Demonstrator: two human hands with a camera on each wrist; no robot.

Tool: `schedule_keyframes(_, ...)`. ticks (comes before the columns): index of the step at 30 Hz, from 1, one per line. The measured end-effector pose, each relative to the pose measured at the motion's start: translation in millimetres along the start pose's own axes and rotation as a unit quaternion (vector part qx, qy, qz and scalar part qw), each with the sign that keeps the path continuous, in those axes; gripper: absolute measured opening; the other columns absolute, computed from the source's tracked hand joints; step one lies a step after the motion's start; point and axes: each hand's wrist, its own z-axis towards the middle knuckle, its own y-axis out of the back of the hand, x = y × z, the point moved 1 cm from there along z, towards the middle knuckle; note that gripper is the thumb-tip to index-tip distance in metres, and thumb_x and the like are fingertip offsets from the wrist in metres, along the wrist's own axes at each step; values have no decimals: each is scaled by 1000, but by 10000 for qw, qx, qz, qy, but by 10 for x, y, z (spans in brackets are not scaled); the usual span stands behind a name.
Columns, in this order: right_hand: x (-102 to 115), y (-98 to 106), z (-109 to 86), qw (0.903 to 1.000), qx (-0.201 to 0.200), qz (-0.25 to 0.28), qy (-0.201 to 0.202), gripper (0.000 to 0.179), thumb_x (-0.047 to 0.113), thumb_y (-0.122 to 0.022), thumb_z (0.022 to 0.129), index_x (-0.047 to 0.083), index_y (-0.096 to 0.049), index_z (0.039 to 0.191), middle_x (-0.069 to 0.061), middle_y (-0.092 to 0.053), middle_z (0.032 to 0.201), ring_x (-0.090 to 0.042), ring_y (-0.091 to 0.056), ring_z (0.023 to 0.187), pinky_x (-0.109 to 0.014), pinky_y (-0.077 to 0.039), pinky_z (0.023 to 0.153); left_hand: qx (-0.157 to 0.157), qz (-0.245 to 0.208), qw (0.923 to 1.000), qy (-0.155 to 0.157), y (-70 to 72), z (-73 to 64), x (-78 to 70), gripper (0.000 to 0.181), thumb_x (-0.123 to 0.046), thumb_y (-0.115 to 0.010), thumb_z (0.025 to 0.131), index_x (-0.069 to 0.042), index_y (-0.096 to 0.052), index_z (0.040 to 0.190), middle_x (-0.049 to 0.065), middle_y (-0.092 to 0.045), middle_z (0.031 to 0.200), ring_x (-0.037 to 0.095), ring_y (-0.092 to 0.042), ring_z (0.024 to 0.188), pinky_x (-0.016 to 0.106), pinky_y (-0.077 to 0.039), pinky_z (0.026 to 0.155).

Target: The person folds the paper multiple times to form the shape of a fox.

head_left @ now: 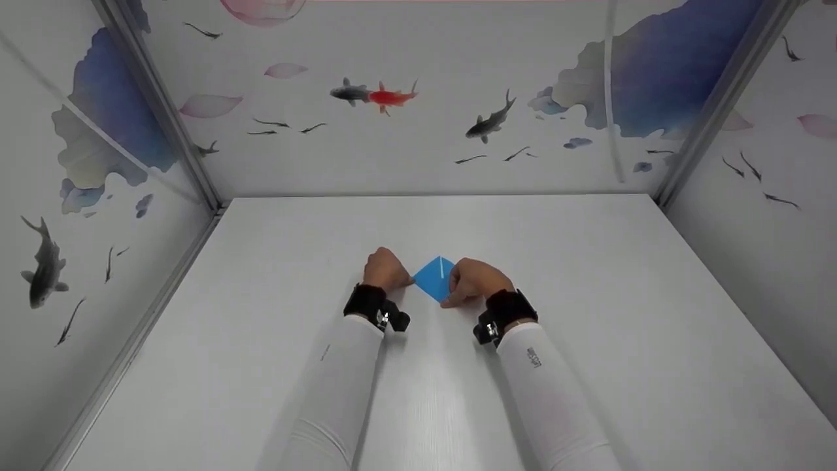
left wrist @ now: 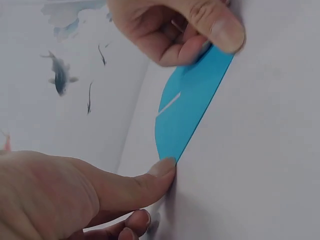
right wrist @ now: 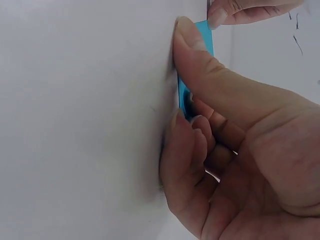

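A small blue sheet of folded paper [head_left: 431, 280] lies on the white table, diamond-shaped in the head view, with a thin white strip showing near its top corner. My left hand [head_left: 387, 269] pinches its left corner; in the left wrist view the thumb [left wrist: 162, 167] lies on that corner. At the paper's right side my right hand [head_left: 476, 281] grips the edge with thumb and curled fingers. In the right wrist view the right thumb [right wrist: 192, 47] lies over the paper [right wrist: 205, 34], and the hand hides much of the sheet.
The white tabletop [head_left: 418, 405] spreads around both hands. Panels painted with fish and blue leaves stand at the back [head_left: 418, 150], left and right, with grey metal posts [head_left: 163, 98] at the corners. Each wrist wears a black strap with a small camera [head_left: 395, 319].
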Motion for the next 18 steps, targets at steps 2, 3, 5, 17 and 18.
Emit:
schedule_keyframes(2, 5, 0, 0, 10000, 34, 19, -82, 34, 41, -87, 67, 16, -68, 80, -2, -63, 86, -20, -56, 83, -33, -45, 69, -23, -52, 9999, 88, 10, 44, 34, 60, -25, -87, 70, 11, -63, 111, 22, -67, 110, 30, -65, 100, 39, -53, 84)
schedule_keyframes(3, 9, 2, 1, 9999, 37, 17, -93, 34, 41, -87, 67, 16, -68, 80, -2, -63, 87, -21, -56, 83, -33, -45, 69, -22, -98, 9999, 113, 14, 61, 46, 61, -26, -87, 70, 11, -62, 112, 22, -67, 110, 31, -65, 102, 39, -53, 86)
schedule_keyframes(5, 20, 11, 6, 9999, 5, 23, -98, 35, 42, -87, 67, 16, -68, 81, -2, -63, 87, -21, -56, 84, -34, -45, 70, -90, -158, 9998, 102, 20, 99, 71, 60, -26, -87, 71, 11, -62, 111, 23, -67, 109, 32, -65, 103, 40, -53, 87)
schedule_keyframes(17, 11, 8, 11, 9999, -29, 45, 128, 33, 40, -87, 68, 15, -68, 78, 0, -62, 78, -18, -55, 77, -31, -44, 65, 4, -1358, 9895, -504, -1, 11, 203, 27, -28, -80, 79, -3, -73, 86, 11, -72, 90, 25, -65, 89, 37, -52, 78)
schedule_keyframes(18, 11, 8, 10, 9998, -9, 64, 188, 32, 39, -87, 68, 14, -68, 76, 1, -61, 76, -17, -55, 75, -31, -44, 64, 159, -1337, 9892, -584, -22, -27, 190, 28, -32, -80, 79, -5, -73, 84, 9, -71, 87, 24, -63, 86, 38, -50, 77)
